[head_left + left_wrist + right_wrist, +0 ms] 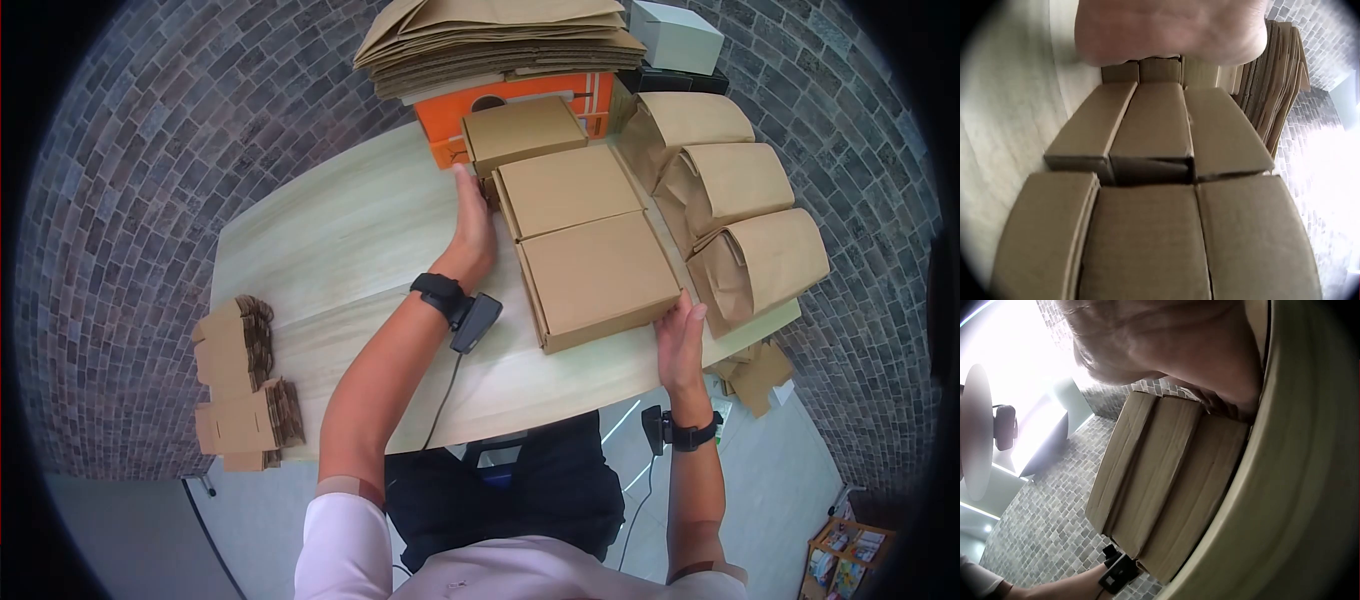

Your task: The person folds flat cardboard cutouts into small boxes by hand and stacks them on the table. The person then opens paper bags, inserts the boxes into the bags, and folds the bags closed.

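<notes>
Stacks of flat brown cardboard boxes [600, 275] stand in a row on the table; in both wrist views the near stack is several boxes [1147, 244] [1160, 469] high. The left hand [475, 225] lies along the left side of the row near the back stack, fingers straight; its palm [1172, 28] shows at the top of the left wrist view. At the near right corner of the front stack, the right hand [682, 345] touches the box side with fingers extended. Its fingertips are partly hidden in the right wrist view.
Folded brown paper bags [765, 260] stand right of the boxes. Behind are an orange box [435, 120] topped with flattened cardboard [500, 50] and a white box [675, 40]. Folded cardboard pieces [240, 390] lie at the table's left end. Cables hang from both wrists.
</notes>
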### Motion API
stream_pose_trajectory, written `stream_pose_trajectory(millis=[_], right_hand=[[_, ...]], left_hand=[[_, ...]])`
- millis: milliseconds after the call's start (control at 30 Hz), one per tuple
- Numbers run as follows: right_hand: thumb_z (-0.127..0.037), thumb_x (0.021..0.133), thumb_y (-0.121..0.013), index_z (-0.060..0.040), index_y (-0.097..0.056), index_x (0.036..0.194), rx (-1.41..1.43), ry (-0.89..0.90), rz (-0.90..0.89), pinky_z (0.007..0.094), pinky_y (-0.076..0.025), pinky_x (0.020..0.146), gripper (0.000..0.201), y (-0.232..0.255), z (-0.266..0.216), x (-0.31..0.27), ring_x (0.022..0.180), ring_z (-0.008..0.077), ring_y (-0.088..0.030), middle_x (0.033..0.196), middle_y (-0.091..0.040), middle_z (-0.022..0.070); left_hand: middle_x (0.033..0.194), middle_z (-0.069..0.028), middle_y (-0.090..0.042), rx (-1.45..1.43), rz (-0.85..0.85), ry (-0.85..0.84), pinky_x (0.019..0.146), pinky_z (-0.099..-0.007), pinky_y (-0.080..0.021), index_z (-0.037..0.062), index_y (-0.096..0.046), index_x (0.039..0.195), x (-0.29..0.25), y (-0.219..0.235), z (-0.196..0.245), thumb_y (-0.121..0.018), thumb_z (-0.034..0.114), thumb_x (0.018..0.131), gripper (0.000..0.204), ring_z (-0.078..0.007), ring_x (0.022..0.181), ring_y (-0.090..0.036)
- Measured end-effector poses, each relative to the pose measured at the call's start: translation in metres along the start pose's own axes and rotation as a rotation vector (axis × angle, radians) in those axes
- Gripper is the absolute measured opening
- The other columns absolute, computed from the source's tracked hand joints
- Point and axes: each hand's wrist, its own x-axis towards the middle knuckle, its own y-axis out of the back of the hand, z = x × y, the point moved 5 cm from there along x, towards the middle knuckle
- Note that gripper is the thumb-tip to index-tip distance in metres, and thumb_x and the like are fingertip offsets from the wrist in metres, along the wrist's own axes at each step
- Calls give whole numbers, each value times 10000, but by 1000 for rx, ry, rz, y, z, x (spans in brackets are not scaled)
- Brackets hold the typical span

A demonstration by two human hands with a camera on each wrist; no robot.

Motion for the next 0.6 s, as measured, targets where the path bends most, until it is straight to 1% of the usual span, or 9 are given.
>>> stream_pose_trajectory(millis=[33,67,167,233,267,333,367,467,600], right_hand=[[-749,1005,-283,1,-318,1554,11,1,13,404,-175,1242,929,2,1,-1,1493,265,-314,1560,-411,144],[-749,1005,-283,1,-318,1554,11,1,17,404,-175,1242,929,4,1,-2,1493,265,-314,1560,-411,144],[-675,984,-500,32,-172,1603,-21,16,4,420,-179,1243,995,6,-6,-6,1516,320,-285,1627,-278,221],[-355,921,-745,26,-135,1609,-111,68,-66,425,-202,1244,995,0,-12,-8,1522,313,-279,1626,-272,238],[-355,921,-745,26,-135,1609,-112,66,-63,425,-202,1244,995,0,-12,-10,1522,313,-279,1626,-272,238],[-36,845,-742,21,-131,1610,-180,18,-4,428,-247,1236,981,1,-9,-13,1517,306,-289,1612,-287,249],[-36,845,-742,21,-131,1610,-178,16,2,428,-247,1236,981,-1,-9,-14,1517,306,-289,1612,-287,249],[46,852,-659,8,-141,1612,-238,-13,7,415,-282,1225,920,-2,-7,-13,1488,308,-347,1583,-340,235],[103,869,-587,-5,-167,1611,-303,-27,7,387,-332,1197,859,2,3,-9,1430,297,-434,1528,-419,205]], left_hand=[[1544,-159,-441,-16,50,45,1194,-427,-332,0,-345,1529,-2,-7,-2,-131,778,994,968,-278,1416,-439],[1544,-159,-441,-15,47,48,1194,-427,-332,0,-345,1529,-6,-18,3,-131,778,994,968,-278,1416,-439],[1464,-150,-515,-82,-37,112,1153,-431,-389,14,-370,1504,-16,-43,12,-132,781,993,952,-290,1343,-509],[1588,-180,-389,-143,-22,154,1253,-377,-170,-37,-330,1537,-18,-47,11,-142,746,1016,959,-257,1516,-280],[1588,-180,-389,-144,-24,157,1253,-377,-170,-37,-330,1537,-16,-39,-2,-142,746,1016,959,-257,1516,-280],[1709,-188,-66,-111,121,65,1274,-380,-49,-47,-93,1608,-13,-6,-27,-142,748,1011,996,-258,1588,-24],[1696,-168,164,-106,42,23,1266,-378,36,-35,99,1598,-30,-7,-25,-149,746,1010,1008,-247,1574,141],[1703,-179,120,-86,127,46,1269,-379,8,-45,84,1598,-94,-25,-22,-160,746,1010,1015,-258,1581,92],[1713,-175,60,-207,59,55,1271,-368,-41,-33,74,1605,-126,-58,-33,-176,742,1013,1006,-263,1586,14]])
